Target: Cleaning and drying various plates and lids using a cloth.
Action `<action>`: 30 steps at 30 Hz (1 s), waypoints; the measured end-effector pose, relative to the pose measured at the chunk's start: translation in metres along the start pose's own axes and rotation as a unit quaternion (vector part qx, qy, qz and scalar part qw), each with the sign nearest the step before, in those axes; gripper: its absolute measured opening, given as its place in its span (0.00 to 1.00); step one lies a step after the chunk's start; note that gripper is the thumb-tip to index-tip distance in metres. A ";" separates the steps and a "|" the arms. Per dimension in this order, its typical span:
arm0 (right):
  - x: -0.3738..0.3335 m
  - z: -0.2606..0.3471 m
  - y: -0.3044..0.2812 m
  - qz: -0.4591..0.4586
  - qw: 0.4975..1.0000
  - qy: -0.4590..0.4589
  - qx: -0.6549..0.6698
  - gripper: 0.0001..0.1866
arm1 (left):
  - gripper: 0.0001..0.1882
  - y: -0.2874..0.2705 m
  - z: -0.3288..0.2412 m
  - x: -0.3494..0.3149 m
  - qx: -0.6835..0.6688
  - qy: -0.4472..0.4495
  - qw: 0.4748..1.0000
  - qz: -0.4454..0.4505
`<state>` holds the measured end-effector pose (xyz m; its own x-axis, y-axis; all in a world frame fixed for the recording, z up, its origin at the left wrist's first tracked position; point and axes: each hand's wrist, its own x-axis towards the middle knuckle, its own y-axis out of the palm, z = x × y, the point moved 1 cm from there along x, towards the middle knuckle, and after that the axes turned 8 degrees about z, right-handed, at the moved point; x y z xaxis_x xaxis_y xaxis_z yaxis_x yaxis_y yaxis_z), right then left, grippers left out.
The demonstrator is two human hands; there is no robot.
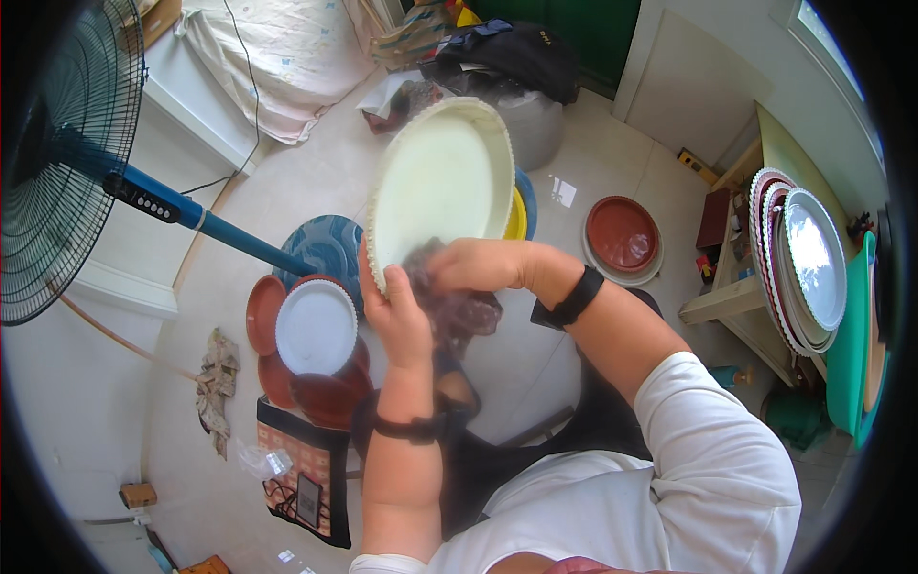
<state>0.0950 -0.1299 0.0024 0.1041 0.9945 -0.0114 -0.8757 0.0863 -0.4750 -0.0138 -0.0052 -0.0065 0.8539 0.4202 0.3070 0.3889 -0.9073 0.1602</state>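
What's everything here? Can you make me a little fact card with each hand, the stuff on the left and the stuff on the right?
Left hand: grips the edge of a cream scalloped-rim tray, tilted up
Right hand: has a bunched grey-brown cloth at the tray's lower part; blurred there
Left side: standing fan with a blue pole; white tray on reddish-brown trays
Right side, floor: round red-brown tray on a paler one
Far right: stack of scalloped-rim trays by a wooden shelf unit

Bright, floor [564,191] glare, blurred cloth [465,314], dark curved rim
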 end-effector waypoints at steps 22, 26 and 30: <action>0.000 0.022 -0.022 -0.375 0.925 0.064 -0.018 0.13 | 0.28 0.015 -0.007 -0.001 0.065 -0.049 0.993 0.081; -0.001 0.025 0.009 -0.225 0.972 0.015 -0.069 0.11 | 0.28 0.006 -0.001 0.002 0.009 -0.051 0.999 -0.004; -0.012 0.017 0.011 0.009 0.962 0.161 -0.221 0.12 | 0.25 0.001 -0.012 -0.002 0.010 -0.051 0.997 -0.063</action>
<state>0.0760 -0.1404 0.0121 0.2934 0.9193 -0.2622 -0.6010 -0.0359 -0.7985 -0.0193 -0.0068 0.0041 0.8280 0.5280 0.1887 0.5016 -0.8479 0.1718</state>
